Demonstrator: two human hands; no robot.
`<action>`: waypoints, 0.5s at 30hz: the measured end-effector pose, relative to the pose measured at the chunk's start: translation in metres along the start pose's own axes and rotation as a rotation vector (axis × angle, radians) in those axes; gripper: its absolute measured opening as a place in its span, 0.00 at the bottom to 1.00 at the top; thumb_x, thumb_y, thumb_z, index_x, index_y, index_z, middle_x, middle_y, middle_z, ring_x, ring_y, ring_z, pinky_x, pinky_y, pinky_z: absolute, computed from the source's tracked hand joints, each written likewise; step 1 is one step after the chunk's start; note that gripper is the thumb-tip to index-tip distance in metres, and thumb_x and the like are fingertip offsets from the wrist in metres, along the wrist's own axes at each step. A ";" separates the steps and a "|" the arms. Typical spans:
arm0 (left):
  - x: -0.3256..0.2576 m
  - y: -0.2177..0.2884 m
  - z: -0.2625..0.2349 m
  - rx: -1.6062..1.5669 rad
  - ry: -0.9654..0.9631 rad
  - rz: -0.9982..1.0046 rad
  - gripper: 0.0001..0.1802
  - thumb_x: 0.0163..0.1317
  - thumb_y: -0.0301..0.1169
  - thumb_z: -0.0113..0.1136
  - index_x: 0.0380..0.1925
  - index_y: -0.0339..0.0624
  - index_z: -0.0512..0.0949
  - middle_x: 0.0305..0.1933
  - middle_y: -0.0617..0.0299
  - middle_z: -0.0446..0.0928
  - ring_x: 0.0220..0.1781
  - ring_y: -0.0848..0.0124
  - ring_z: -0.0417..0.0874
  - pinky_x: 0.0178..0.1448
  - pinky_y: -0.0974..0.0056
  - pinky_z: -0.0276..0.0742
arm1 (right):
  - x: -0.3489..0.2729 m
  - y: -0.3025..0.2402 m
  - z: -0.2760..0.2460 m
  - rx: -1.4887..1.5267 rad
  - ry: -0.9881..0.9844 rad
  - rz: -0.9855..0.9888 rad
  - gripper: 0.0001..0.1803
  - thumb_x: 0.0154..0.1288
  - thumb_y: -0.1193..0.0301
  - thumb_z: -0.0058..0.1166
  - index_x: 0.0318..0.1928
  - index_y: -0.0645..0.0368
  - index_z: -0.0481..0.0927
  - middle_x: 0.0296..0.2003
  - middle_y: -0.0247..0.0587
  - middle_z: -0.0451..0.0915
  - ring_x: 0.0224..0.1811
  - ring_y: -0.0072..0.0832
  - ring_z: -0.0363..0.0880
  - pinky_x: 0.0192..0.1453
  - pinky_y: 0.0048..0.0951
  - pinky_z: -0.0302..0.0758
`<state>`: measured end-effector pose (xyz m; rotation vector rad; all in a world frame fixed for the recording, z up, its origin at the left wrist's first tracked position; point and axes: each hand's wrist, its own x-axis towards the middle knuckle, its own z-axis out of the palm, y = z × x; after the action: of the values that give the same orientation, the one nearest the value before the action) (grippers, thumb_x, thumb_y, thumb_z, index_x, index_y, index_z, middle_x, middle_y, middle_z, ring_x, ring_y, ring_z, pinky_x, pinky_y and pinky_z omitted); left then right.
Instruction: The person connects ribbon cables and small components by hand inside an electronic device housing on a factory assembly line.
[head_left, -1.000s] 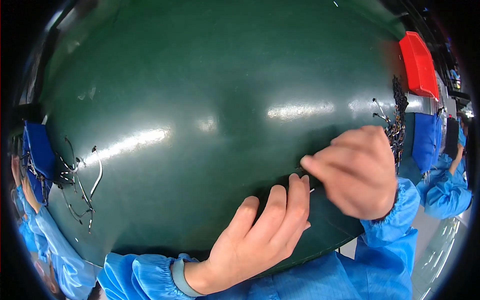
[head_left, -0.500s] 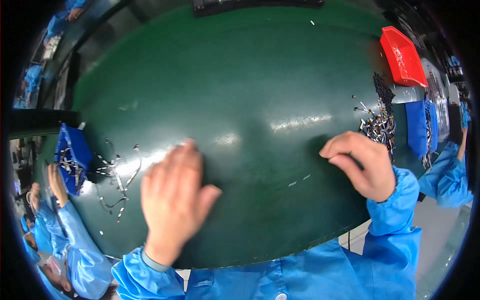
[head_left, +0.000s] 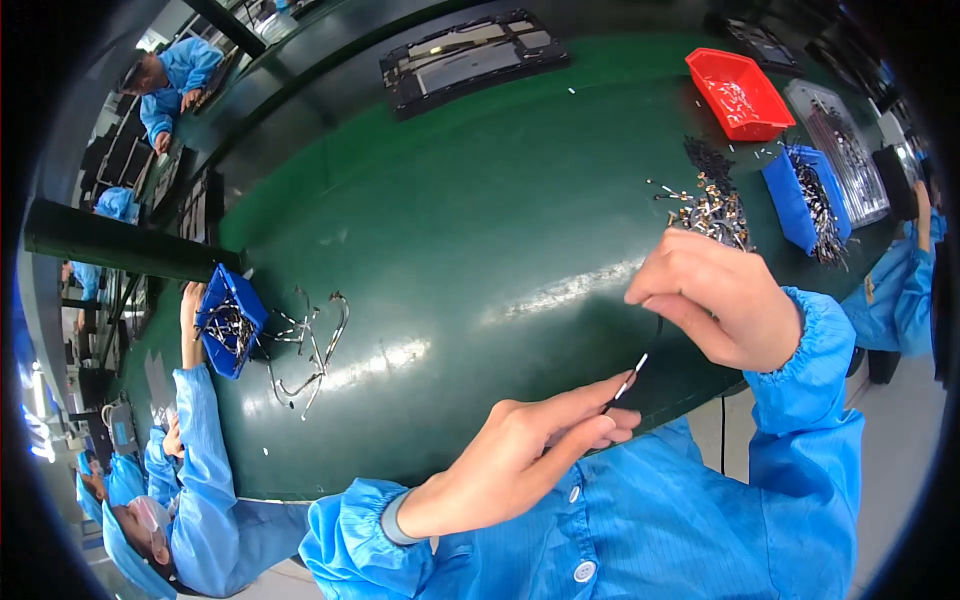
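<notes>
Fingers (head_left: 575, 405) of your left hand (head_left: 515, 455) close in a thumb-side pinch on one slim black-and-white cable (head_left: 641, 362), held above the bench (head_left: 430, 220) near its front edge. Your right hand (head_left: 715, 300) is curled, thumb and index nearly meeting; whether it grips anything, you cannot tell. Handling, judged from thinness: light, bendy, probably delicate at the ends; take it gently mid-length. Count: one cable pinched at left; two blue bins (head_left: 788, 210); one red bin (head_left: 752, 128); loose cables (head_left: 322, 362) and a right-side cable pile (head_left: 712, 212), both too tangled to number.
</notes>
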<state>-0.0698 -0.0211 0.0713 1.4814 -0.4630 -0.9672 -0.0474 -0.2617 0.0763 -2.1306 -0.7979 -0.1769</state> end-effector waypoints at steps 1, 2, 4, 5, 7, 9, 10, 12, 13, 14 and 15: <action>0.002 0.001 0.003 0.008 -0.007 0.004 0.21 0.75 0.26 0.44 0.64 0.30 0.67 0.53 0.46 0.81 0.54 0.61 0.84 0.59 0.61 0.80 | -0.003 -0.002 0.000 -0.009 0.008 -0.004 0.10 0.59 0.84 0.56 0.42 0.64 0.77 0.35 0.46 0.78 0.37 0.41 0.78 0.41 0.35 0.76; 0.003 0.002 0.006 0.003 -0.007 -0.006 0.20 0.74 0.25 0.45 0.64 0.30 0.67 0.51 0.46 0.81 0.53 0.61 0.84 0.58 0.61 0.81 | -0.007 -0.004 0.001 -0.017 0.015 -0.008 0.11 0.60 0.82 0.57 0.44 0.63 0.77 0.36 0.46 0.76 0.38 0.44 0.77 0.41 0.36 0.76; 0.008 0.002 0.010 0.007 -0.012 -0.014 0.20 0.74 0.24 0.45 0.64 0.29 0.67 0.49 0.46 0.82 0.52 0.62 0.85 0.57 0.62 0.82 | -0.015 -0.011 0.004 -0.027 0.105 0.047 0.15 0.56 0.81 0.61 0.46 0.61 0.80 0.37 0.44 0.78 0.39 0.41 0.79 0.41 0.35 0.77; 0.010 0.001 0.012 -0.031 0.018 0.011 0.20 0.74 0.23 0.45 0.63 0.29 0.67 0.48 0.46 0.83 0.52 0.61 0.85 0.57 0.62 0.82 | -0.021 -0.014 0.005 -0.194 0.253 -0.039 0.17 0.54 0.81 0.63 0.47 0.61 0.82 0.38 0.44 0.78 0.40 0.39 0.79 0.41 0.34 0.77; 0.014 -0.002 0.015 -0.062 0.048 0.040 0.19 0.74 0.22 0.44 0.62 0.29 0.67 0.47 0.47 0.83 0.52 0.61 0.85 0.56 0.62 0.82 | -0.038 -0.024 0.011 -0.288 0.403 -0.076 0.20 0.47 0.80 0.70 0.45 0.59 0.86 0.40 0.43 0.81 0.40 0.36 0.81 0.41 0.33 0.79; 0.018 -0.003 0.021 -0.027 0.118 0.188 0.20 0.71 0.23 0.48 0.62 0.33 0.69 0.42 0.49 0.85 0.48 0.61 0.87 0.54 0.63 0.83 | -0.048 -0.025 0.023 -0.151 0.441 -0.024 0.19 0.46 0.78 0.71 0.43 0.60 0.87 0.38 0.42 0.83 0.39 0.36 0.83 0.41 0.32 0.80; 0.019 -0.002 0.024 -0.025 0.110 0.184 0.20 0.71 0.23 0.48 0.62 0.33 0.69 0.42 0.49 0.85 0.48 0.61 0.87 0.54 0.63 0.83 | -0.051 -0.026 0.028 -0.128 0.480 0.012 0.18 0.46 0.78 0.72 0.42 0.60 0.87 0.37 0.42 0.84 0.38 0.36 0.83 0.41 0.32 0.80; 0.021 0.004 0.028 0.158 0.128 0.244 0.21 0.70 0.21 0.48 0.63 0.35 0.69 0.41 0.50 0.85 0.46 0.61 0.88 0.52 0.63 0.83 | -0.056 -0.024 0.028 -0.087 0.483 0.030 0.17 0.47 0.78 0.71 0.41 0.60 0.88 0.37 0.41 0.84 0.38 0.35 0.83 0.40 0.31 0.80; 0.023 0.005 0.029 0.159 0.125 0.242 0.21 0.70 0.21 0.48 0.63 0.35 0.69 0.41 0.50 0.85 0.46 0.61 0.88 0.52 0.63 0.83 | -0.057 -0.022 0.027 -0.041 0.477 0.036 0.15 0.47 0.79 0.71 0.40 0.60 0.88 0.36 0.41 0.84 0.38 0.35 0.83 0.40 0.30 0.79; 0.024 0.005 0.028 0.220 0.127 0.254 0.20 0.70 0.20 0.47 0.62 0.32 0.68 0.41 0.49 0.85 0.48 0.61 0.87 0.53 0.62 0.83 | -0.058 -0.021 0.023 -0.041 0.479 0.038 0.15 0.47 0.79 0.71 0.40 0.60 0.88 0.36 0.41 0.84 0.38 0.35 0.83 0.40 0.30 0.79; 0.024 0.006 0.029 0.281 0.128 0.268 0.20 0.70 0.18 0.47 0.62 0.29 0.68 0.41 0.47 0.85 0.49 0.61 0.86 0.55 0.61 0.83 | -0.059 -0.021 0.018 0.067 0.446 0.084 0.14 0.47 0.80 0.70 0.39 0.61 0.88 0.36 0.41 0.84 0.37 0.35 0.82 0.39 0.30 0.79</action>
<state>-0.0768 -0.0583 0.0728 1.6697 -0.7052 -0.6092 -0.1087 -0.2668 0.0555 -1.9538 -0.4447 -0.5505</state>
